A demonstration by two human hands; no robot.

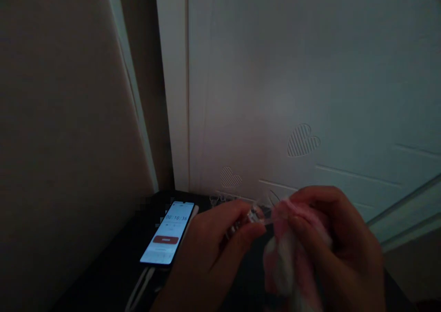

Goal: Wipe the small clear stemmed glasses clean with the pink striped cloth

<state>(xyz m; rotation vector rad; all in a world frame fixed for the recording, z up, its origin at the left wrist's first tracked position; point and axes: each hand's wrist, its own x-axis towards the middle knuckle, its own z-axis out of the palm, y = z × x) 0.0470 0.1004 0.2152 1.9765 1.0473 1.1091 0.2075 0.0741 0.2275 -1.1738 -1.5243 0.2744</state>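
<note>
My left hand (213, 247) is closed, thumb and fingers pinching a small shiny, clear and silvery object (254, 214). A thin transparent part of it reaches toward my right hand; the dim light hides its exact kind. Opposite it, my right hand (330, 238) is closed on a soft pink-and-white cloth (291, 261), which hangs down below the fingers. The upper fold of the cloth is pressed around or against the clear part, and the contact point is partly hidden by my fingers.
A lit phone (167, 234) showing a running timer lies on the dark tabletop (103, 280), left of my hands. A white cable (139, 286) runs below it. Behind stands a pale panel (248, 96) with heart-shaped grooves. A wall (69, 119) closes off the left.
</note>
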